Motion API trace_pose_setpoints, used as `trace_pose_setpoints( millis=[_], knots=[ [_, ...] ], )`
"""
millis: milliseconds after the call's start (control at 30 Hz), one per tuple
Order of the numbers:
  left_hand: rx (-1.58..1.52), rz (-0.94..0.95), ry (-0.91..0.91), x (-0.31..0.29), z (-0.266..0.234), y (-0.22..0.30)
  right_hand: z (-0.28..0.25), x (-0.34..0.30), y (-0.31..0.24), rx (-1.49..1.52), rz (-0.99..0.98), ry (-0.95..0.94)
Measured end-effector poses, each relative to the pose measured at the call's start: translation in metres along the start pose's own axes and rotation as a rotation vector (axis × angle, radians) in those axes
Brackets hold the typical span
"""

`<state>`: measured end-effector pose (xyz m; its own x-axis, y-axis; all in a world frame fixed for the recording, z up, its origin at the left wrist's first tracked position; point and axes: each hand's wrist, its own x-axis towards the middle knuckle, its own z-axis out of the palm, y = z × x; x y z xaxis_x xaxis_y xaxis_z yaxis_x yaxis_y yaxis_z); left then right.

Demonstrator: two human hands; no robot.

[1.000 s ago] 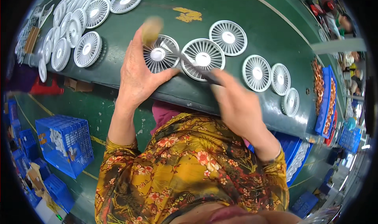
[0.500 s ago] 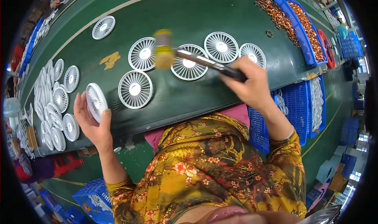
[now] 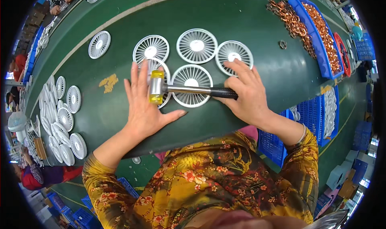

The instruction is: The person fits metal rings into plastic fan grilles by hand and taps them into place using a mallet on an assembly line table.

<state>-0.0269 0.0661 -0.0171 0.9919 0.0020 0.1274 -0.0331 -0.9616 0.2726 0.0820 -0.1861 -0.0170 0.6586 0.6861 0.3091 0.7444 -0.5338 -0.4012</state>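
Observation:
My right hand is closed around the black grip of a mallet with a silver head and yellow faces. Its fingertips reach onto a white spoked disc at the right of the group. Fingers spread and holding nothing, my left hand lies over another spoked disc, which is mostly hidden by the hand and mallet head. Below the mallet handle and partly crossed by it sits a disc. Two more, a left disc and a middle disc, lie farther back.
A lone disc lies at the far left of the green table. Many discs are piled at the left edge. At right stand a blue tray of copper-coloured rings, loose rings and blue crates below.
My left hand has let go of the tilted disc and moved right, flattening over the group. The blurred, raised mallet is now lowered and still. Several discs have been shifted on the table.

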Motion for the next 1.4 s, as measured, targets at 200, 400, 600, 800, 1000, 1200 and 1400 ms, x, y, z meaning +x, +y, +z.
trace_pose_setpoints(
  millis=[200, 400, 600, 800, 1000, 1200, 1400],
  knots=[
    [0.040, 0.015, 0.317, 0.125, 0.035, -0.032, 0.041, 0.116, 0.052, -0.023, -0.150, 0.104],
    [0.112, -0.384, 0.635, 0.276, 0.051, -0.078, 0.069, 0.239, 0.117, -0.205, -0.086, 0.482],
    [0.284, -0.320, 0.605, 0.234, 0.041, -0.109, 0.061, 0.233, 0.097, -0.078, 0.276, 0.338],
    [0.204, -0.793, 0.096, 0.134, -0.014, -0.137, 0.059, 0.233, 0.090, -0.157, 0.166, 0.173],
    [0.146, -0.314, 0.046, 0.022, -0.001, -0.047, 0.047, 0.205, 0.073, -0.033, 0.024, 0.061],
    [0.078, -0.249, 0.620, -0.061, -0.043, -0.068, 0.052, 0.188, 0.064, -0.087, -0.138, 0.039],
    [0.732, -1.360, 0.769, -0.214, -0.079, -0.198, 0.044, 0.173, 0.051, -0.128, -0.173, 0.059]
  ],
)
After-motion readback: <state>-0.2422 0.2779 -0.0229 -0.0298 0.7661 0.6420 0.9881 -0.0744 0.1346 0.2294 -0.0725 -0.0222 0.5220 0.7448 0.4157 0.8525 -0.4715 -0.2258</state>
